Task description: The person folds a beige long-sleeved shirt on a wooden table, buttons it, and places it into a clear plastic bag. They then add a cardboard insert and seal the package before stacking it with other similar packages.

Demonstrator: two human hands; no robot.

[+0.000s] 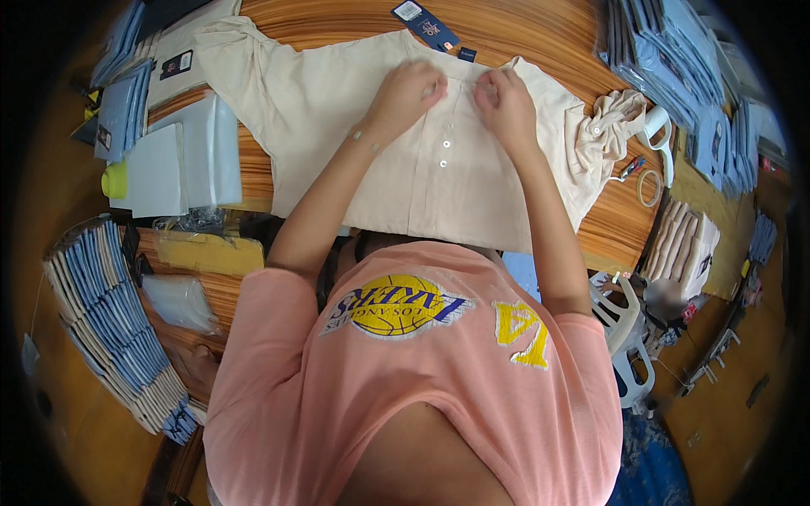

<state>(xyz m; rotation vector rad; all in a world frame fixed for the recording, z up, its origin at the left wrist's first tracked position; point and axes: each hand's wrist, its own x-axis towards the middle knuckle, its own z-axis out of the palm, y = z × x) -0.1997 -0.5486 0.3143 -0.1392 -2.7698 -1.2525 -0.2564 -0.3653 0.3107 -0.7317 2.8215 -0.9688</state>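
A cream button-front shirt lies spread on the wood-grain table, its neckline toward the far edge and its hem toward me. My left hand has its fingers curled and pinched on the fabric just left of the front placket, near the neckline. Across the placket, my right hand likewise pinches the shirt with bent fingers. Several white buttons run down the placket below my hands. Beyond the collar lies a dark blue hang tag, beside a small dark neck label. The right sleeve is bunched up.
Bagged blue garments are piled at the far right. Near the bunched sleeve lie a white handheld device and a tape roll. Clear plastic bags and white sheets sit at left, above a long row of folded garments.
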